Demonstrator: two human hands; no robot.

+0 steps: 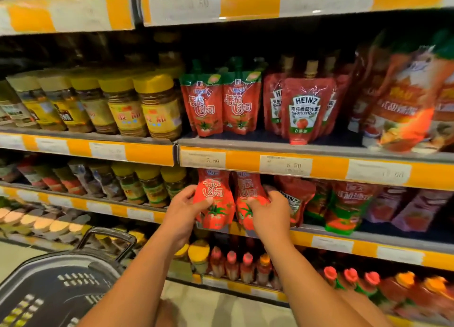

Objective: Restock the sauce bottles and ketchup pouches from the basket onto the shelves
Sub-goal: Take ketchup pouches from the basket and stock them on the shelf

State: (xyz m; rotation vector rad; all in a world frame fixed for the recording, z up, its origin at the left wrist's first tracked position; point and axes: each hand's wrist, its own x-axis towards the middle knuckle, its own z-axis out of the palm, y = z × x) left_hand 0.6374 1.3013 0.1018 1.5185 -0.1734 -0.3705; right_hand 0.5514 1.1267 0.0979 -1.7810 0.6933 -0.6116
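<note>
Two red ketchup pouches stand side by side at the front of the middle shelf (331,238), each held by one hand. The left hand (183,210) grips the left ketchup pouch (216,199) from its left edge, thumb laid across the printed front and the other fingers curled behind it. The right hand (270,210) grips the right ketchup pouch (248,191), thumb pressed on the front near the tomato picture and the remaining fingers wrapped over the pouch's right side. The two pouches touch or nearly touch between the hands; whether their bases rest fully on the shelf cannot be told.

Just right of the right fingers leans a Heinz pouch (294,199), and beyond it stand green-edged pouches (344,208). Left of the left fingers stands a row of yellow-capped jars (152,186). Above the fingers, on the upper shelf (245,144), stand more pouches of the same red design (221,103), upright Heinz pouches (305,108) beside them, and yellow-lidded jars (137,103) further left. Below the fingers, a lower shelf carries small sauce bottles (239,265) with red and orange caps. Down and to the left of the forearms sits a dark basket (56,277), its handle (108,238) raised.
</note>
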